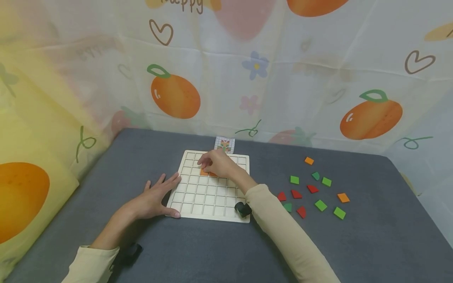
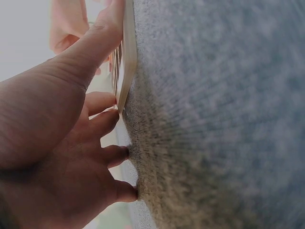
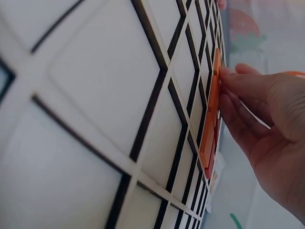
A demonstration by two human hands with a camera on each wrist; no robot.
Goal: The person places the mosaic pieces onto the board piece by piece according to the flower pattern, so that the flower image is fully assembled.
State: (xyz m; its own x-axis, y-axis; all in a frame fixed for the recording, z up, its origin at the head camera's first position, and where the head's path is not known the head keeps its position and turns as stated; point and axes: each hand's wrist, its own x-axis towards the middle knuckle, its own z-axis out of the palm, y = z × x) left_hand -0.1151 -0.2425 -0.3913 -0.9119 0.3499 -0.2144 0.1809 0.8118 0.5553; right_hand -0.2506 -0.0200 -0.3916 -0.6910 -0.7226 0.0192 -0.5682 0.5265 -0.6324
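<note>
A cream-coloured grid board with raised square cells lies on the table. My left hand rests along its left edge with fingers spread, the thumb at the near left corner. In the left wrist view, the thumb lies against the board's rim. Over the upper part of the grid, my right hand pinches an orange tile at the board. Seen from the right wrist, more orange tiles sit in a row beside it, with a bit of red behind them. The fingers partly hide these pieces.
A small printed pattern card lies behind the board. Loose tiles are scattered to the right: orange, light green, red and dark green. A fruit-printed cloth hangs behind the grey table.
</note>
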